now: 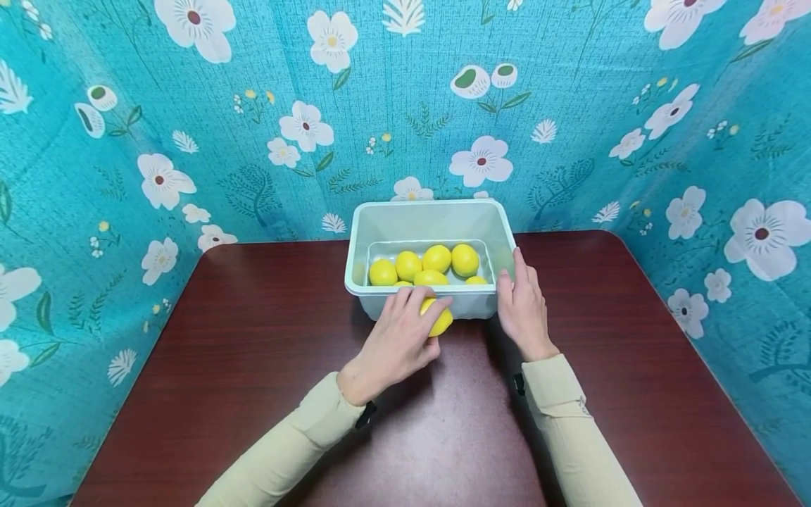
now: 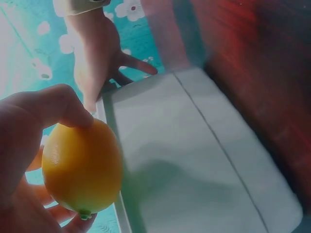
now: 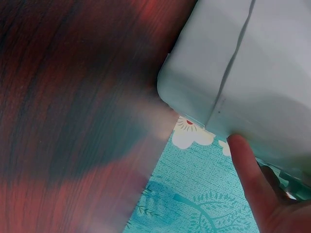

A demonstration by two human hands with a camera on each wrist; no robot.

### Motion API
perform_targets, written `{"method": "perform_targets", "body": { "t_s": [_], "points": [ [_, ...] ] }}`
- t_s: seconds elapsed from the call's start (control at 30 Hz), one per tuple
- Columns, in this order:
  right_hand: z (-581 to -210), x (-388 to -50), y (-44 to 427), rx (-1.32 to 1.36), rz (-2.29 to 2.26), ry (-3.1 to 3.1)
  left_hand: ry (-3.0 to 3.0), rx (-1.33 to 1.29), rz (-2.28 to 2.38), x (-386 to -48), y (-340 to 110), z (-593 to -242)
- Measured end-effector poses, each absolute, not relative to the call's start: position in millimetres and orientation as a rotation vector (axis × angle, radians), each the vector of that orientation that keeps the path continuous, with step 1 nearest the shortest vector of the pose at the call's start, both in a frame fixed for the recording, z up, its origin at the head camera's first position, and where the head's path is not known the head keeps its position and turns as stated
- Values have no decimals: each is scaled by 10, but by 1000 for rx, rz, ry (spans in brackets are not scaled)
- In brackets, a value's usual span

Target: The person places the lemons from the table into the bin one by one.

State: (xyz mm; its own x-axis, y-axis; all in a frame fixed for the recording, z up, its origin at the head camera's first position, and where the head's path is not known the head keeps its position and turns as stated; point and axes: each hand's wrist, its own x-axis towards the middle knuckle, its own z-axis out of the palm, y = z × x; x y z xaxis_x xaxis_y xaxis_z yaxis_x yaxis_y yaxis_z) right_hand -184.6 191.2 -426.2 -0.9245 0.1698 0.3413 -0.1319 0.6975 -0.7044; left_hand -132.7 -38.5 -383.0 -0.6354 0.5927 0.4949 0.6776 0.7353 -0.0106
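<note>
My left hand (image 1: 400,331) grips a yellow lemon (image 1: 440,318) just in front of the near wall of a pale grey-green plastic bin (image 1: 431,210). In the left wrist view, the thumb and curled fingers wrap around this lemon (image 2: 82,167), its green stem end pointing down. Several more lemons (image 1: 465,260) lie on the bin's floor, some partly hidden by the near rim. At the bin's right near corner, my right hand (image 1: 524,306) rests against the side with fairly straight fingers. One finger (image 3: 250,177) touches the outer wall in the right wrist view.
The bin stands near the back edge of a dark red-brown wooden table (image 1: 266,317). A turquoise floral cloth (image 1: 393,127) hangs behind and along both sides of the table.
</note>
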Motion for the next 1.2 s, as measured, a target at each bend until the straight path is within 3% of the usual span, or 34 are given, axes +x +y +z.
{"method": "perform_targets", "body": {
  "t_s": [1.2],
  "points": [
    [-4286,-1855,1914,-39,1080,-2533,-2414,-898,-339,-1546,-392,-3429]
  ]
}}
